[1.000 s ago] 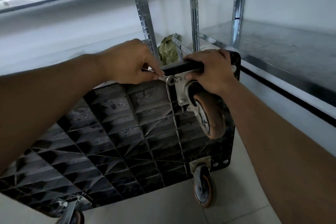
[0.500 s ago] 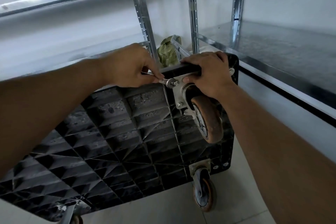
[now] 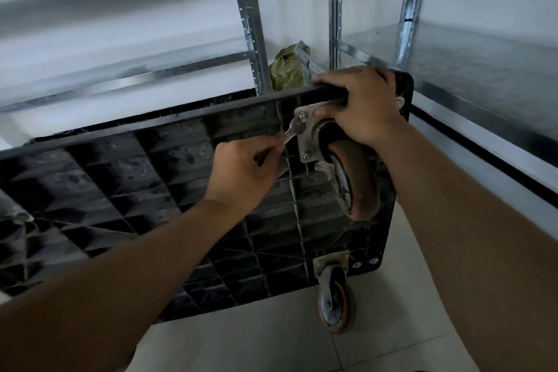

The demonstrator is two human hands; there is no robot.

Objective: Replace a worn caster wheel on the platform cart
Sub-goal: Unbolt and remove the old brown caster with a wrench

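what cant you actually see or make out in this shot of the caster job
Head view, the only one:
- Right-side bolts of the caster plate: covered by the right hand.
- Handle of the wrench: buried in the left hand; whether its head grips the nut is too small to tell.
- Third caster: cut off by the left edge.
- Cart top side: faces away.
- Green bag: contents hidden.

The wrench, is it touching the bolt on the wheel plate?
Touching. In the head view, the wrench head sits around the upper bolt on the caster plate, no gap showing, with the left hand holding its handle.
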